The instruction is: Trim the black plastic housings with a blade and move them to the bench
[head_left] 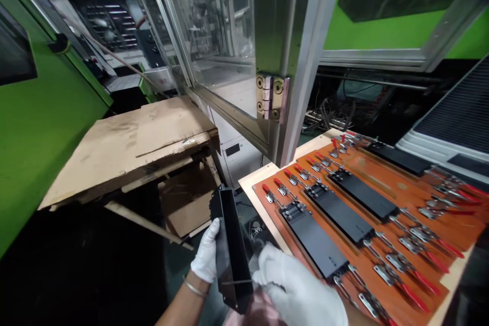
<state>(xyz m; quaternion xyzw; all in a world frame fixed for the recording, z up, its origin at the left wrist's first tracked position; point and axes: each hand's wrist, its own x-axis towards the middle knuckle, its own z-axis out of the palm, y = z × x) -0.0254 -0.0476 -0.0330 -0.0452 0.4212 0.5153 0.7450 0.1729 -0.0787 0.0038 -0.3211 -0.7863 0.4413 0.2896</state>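
Note:
My left hand (207,253), in a white glove, grips a long, black, open-sided plastic housing (235,244) along its left side. The housing is tilted, with its hollow side facing up. At its lower right edge is my right hand (292,282), also gloved, with fingers curled and partly smeared by motion. A thin, straight, rod-like tool (237,281) runs from those fingers across the lower part of the housing. What kind of tool it is cannot be made out.
Right of my hands, an orange fixture board (382,260) carries several clamped black parts (315,242) and red-handled toggle clamps (412,293). A cardboard-covered table (110,147) stands left, with a cardboard box (187,198) underneath. Ahead hangs a metal-framed, hinged clear door (225,30).

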